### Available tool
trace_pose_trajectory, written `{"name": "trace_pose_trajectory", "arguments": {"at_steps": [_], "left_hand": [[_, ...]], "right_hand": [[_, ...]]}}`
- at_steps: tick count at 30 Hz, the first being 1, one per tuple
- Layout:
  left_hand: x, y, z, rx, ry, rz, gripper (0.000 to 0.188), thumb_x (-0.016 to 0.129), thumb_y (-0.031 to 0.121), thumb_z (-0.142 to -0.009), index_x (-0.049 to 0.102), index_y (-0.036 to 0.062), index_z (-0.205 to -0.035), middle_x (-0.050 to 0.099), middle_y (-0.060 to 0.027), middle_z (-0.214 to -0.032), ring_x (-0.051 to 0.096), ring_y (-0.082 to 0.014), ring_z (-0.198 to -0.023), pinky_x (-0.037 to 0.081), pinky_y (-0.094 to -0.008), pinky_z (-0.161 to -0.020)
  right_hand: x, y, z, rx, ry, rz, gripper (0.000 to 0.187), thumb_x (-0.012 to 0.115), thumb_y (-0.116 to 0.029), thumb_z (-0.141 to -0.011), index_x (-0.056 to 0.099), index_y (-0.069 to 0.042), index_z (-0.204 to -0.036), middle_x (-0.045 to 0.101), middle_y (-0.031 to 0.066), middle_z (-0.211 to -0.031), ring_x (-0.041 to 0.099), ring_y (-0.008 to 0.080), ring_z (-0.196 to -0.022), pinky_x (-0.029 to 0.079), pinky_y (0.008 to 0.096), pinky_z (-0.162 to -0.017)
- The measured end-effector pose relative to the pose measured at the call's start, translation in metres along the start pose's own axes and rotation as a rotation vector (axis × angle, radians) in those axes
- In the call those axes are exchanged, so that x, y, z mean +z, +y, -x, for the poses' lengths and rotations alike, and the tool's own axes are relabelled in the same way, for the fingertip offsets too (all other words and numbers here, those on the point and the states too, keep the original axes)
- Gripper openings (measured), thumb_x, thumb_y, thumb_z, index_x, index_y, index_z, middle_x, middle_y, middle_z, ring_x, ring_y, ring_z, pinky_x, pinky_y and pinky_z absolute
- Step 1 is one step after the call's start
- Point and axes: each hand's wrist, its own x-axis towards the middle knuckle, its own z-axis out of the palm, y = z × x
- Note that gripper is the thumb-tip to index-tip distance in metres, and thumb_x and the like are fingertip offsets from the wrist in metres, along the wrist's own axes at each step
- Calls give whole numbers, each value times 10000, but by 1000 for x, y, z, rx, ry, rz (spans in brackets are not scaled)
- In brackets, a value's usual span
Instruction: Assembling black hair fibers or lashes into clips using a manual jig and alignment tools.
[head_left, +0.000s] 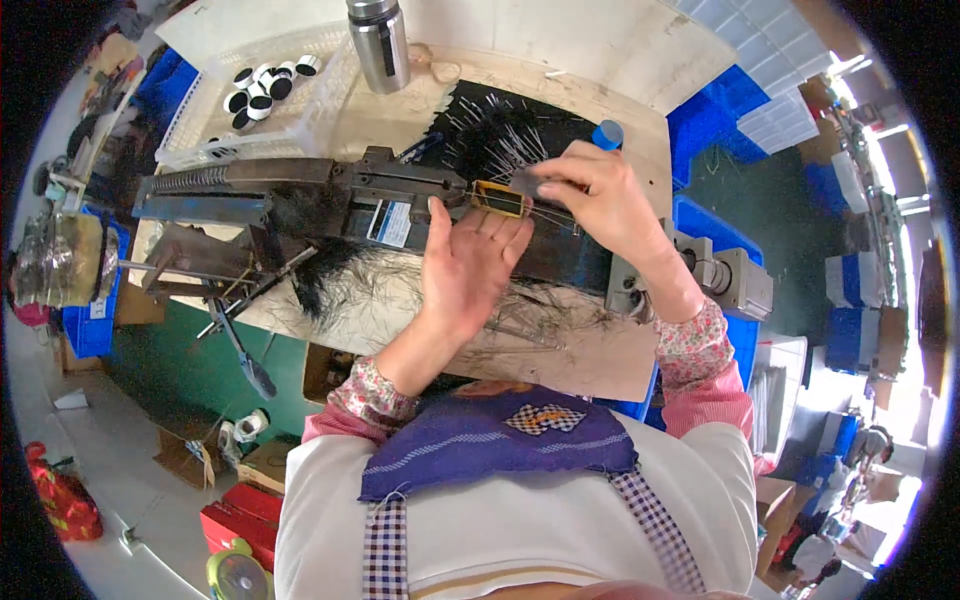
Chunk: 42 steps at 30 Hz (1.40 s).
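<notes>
My left hand lies palm up with its fingers stretched out, the tips against a small yellow-rimmed rectangular frame with a dark inside. At the frame's right end, my right hand pinches a small grey flat piece, partly hidden by the fingers. A few thin wires run below that hand. Both hands are over a long dark metal bench machine with a white label on it. Behind them a black mat bears many thin pale pins and loose dark bristles.
A white plastic basket with several black-and-white round pieces stands back left, beside a steel flask. A blue cap sits behind my right hand. Dark bristles litter the table. A metal motor-like part projects at right.
</notes>
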Motion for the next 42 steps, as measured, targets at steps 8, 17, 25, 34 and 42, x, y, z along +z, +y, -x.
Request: {"name": "trace_pose_trajectory", "arguments": {"at_steps": [8,17,25,34,42], "left_hand": [[6,-5,3,70,84,-65,667,331,588,-942,438,-3,-1230,506,-141,-1248,445,-275,-1238,286,-416,-1120],[3,1,0,15,73,-38,656,338,566,-949,460,-23,-1212,530,-156,-1221,465,-282,-1212,301,-417,-1109],[2,1,11,80,3,-26,708,337,564,-955,346,-46,-1314,381,-195,-1389,350,-299,-1318,243,-412,-1133],[8,11,9,45,41,-150,712,333,575,-952,330,-26,-1333,374,-174,-1392,333,-280,-1329,228,-407,-1139],[10,4,9,54,66,-78,725,301,585,-953,329,-37,-1325,389,-191,-1372,348,-289,-1317,254,-411,-1122]], "right_hand": [[16,-5,-7,-150,-20,167,136,628,-173,-800,707,-111,-892,611,55,-795,600,226,-820,394,370,-791],[8,-11,3,-279,62,220,113,665,-156,-745,706,-149,-850,576,10,-739,590,190,-779,385,355,-747],[15,-1,-15,-165,36,121,171,661,-218,-773,718,-147,-918,609,49,-753,604,241,-783,419,387,-743],[18,-10,-17,-201,-28,163,169,658,-201,-776,728,-140,-917,601,71,-734,607,265,-778,422,403,-787],[12,-20,-7,-262,31,147,142,653,-209,-767,723,-156,-878,581,25,-710,599,221,-760,402,376,-769]]}}
